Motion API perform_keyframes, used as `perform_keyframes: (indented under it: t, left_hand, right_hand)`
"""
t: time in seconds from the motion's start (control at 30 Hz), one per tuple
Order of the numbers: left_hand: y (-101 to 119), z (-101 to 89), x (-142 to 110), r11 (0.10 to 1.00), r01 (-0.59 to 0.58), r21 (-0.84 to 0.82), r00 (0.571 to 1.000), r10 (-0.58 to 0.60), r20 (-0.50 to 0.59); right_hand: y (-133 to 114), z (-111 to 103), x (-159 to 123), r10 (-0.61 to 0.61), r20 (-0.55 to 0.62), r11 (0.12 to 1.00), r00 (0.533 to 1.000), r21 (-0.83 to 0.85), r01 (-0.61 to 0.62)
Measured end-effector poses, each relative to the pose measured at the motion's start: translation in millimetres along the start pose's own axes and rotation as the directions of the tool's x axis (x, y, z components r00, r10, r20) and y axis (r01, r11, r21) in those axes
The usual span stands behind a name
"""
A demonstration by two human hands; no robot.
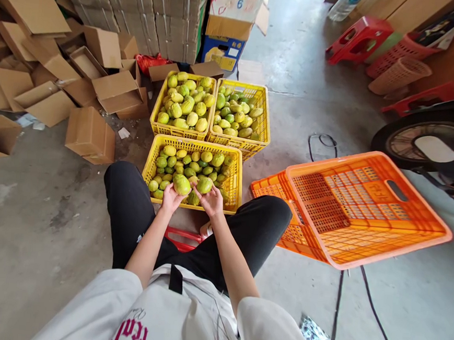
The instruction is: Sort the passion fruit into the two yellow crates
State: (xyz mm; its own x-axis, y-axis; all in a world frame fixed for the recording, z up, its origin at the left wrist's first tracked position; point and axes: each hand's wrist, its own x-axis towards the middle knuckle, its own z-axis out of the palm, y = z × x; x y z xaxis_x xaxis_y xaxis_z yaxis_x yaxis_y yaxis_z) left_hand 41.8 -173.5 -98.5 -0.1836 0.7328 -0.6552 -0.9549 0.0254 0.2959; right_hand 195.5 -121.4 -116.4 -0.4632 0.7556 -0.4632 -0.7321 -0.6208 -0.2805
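Observation:
Both hands are held over the near edge of a yellow crate [238, 189] of oval yellow-green fruit. My left hand [172, 199] is closed around a plump yellow-green fruit [182, 184]. A second, slightly greener fruit [204, 184] is in my right hand [211, 201], its fingers curled under it. The two held fruits are side by side, a short gap apart. More fruit [169, 151] fills the crate below, partly hidden by my hands. I cannot tell the exact kind of fruit.
Behind the near crate, two more yellow crates hold fruit, one at left [180, 130] and one at right [268, 122]. A tilted orange crate [385, 250] stands at my right, close to my knee. Cardboard boxes [91, 134] pile up at left. A motorcycle wheel [391, 133] and cables are at right.

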Motion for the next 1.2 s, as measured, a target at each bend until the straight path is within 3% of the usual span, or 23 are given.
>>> perform_keyframes:
  t: [0.4,0.63,0.9,1.2]
  left_hand:
    - [0,-3.9,5,0.996,-0.027,-0.082,0.995,0.019,-0.099]
    - [1,-4.5,0,0.993,0.096,-0.074,0.995,-0.096,0.006]
    - [2,-6.8,1,0.993,0.030,-0.118,1.000,-0.030,0.006]
    - [1,-4.3,3,0.999,-0.022,-0.043,1.000,0.022,0.010]
  right_hand:
    - [3,-6,3,0.008,-0.074,0.999,0.997,-0.042,-0.011]
    - [3,-5,0,0.035,-0.060,0.995,0.998,-0.089,-0.040]
    - [-1,1,-3,0.015,-0.040,1.000,0.999,0.025,-0.014]
    - [-1,7,-3,-0.001,-0.025,0.999,1.000,-0.033,0.000]
